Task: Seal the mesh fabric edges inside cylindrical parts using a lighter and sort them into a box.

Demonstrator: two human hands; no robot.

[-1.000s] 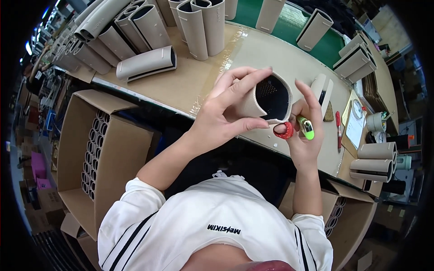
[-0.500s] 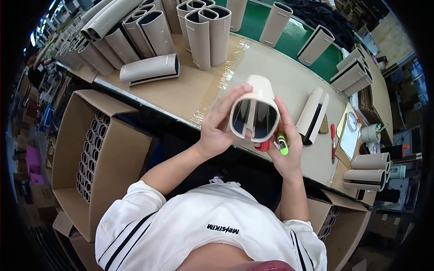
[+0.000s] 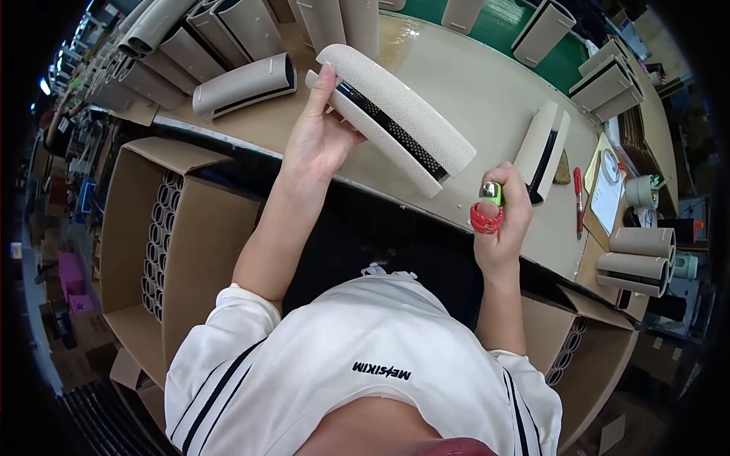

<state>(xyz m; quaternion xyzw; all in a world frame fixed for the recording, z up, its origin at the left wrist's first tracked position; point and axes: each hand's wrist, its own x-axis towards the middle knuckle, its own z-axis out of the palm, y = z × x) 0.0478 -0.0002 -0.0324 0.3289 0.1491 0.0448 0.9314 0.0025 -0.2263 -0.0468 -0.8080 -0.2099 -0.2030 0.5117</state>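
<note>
The beige sleeve (image 3: 418, 102) is a long, flattened tube with a finely textured, woven-looking skin. A gap runs down its length, its two edges standing apart, and through it shows a black lining — dotted with small perforations along much of the strip. It is held at a slant above the front part of the table (image 3: 449, 57), its upper end toward the left and its lower end pointing down toward the right.

The left hand (image 3: 323, 140) grips the sleeve by that upper left end: the thumb lies along the near edge, the palm is turned up, and the fingers pass underneath, where they are mostly hidden. The right hand (image 3: 511, 201) is curled into a loose fist around a small green and silver tool (image 3: 493, 193), which pokes out above the thumb; a red wrap (image 3: 487, 219) circles the thumb. This hand is apart from the sleeve — just off its lower end.

Beyond the right hand, a second sleeve (image 3: 538, 140) lies on the table with its dark gap showing, a brown block (image 3: 563, 169) beside it and a red pen (image 3: 578, 201) farther right.
</note>
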